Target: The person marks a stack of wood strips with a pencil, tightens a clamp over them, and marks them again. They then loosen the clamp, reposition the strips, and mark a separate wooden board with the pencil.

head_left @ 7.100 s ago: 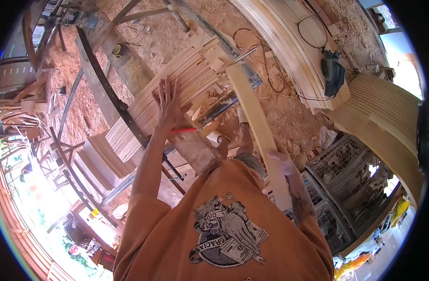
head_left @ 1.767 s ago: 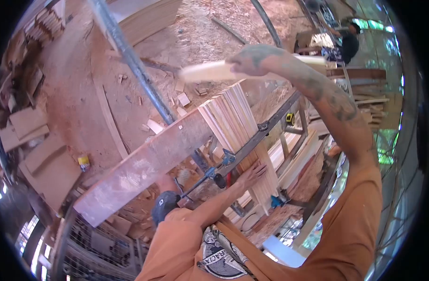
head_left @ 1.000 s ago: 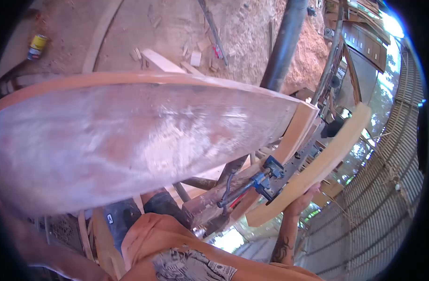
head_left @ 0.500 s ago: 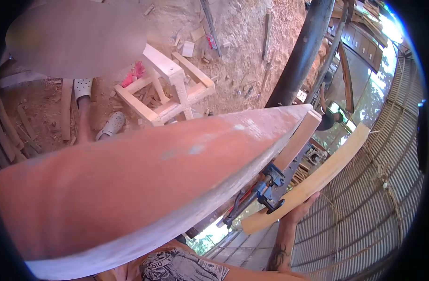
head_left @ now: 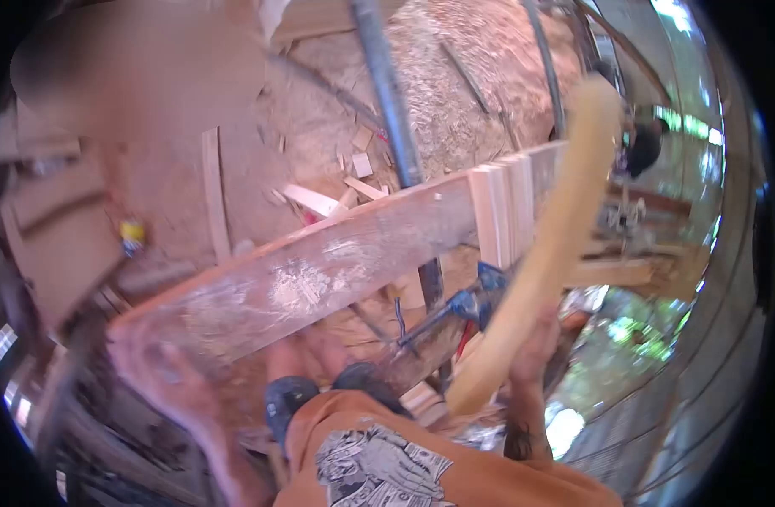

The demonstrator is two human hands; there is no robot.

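Note:
In the head view, my right hand point(head_left: 535, 346) is closed around the lower part of a long curved wooden slat point(head_left: 552, 232), raised and tilted over the right side. My left hand point(head_left: 163, 367), smeared by motion, is at the left end of a worn wooden bench point(head_left: 345, 253); its fingers cannot be made out. Beyond the slat, several pale wooden strips point(head_left: 502, 207) stand together at the bench's right part. A blue metal vise point(head_left: 468, 306) sits below them, partly behind the slat.
A metal post point(head_left: 386, 93) rises behind the bench. Wood offcuts point(head_left: 316, 200) and a long board point(head_left: 216, 194) lie on the dirt floor. A yellow-topped can point(head_left: 132, 235) stands at the left. Another person point(head_left: 645, 145) is at the far right.
The view has shifted back, so the bench appears smaller and more of it shows. The slat in my right hand has swung more upright. My left hand has come into view.

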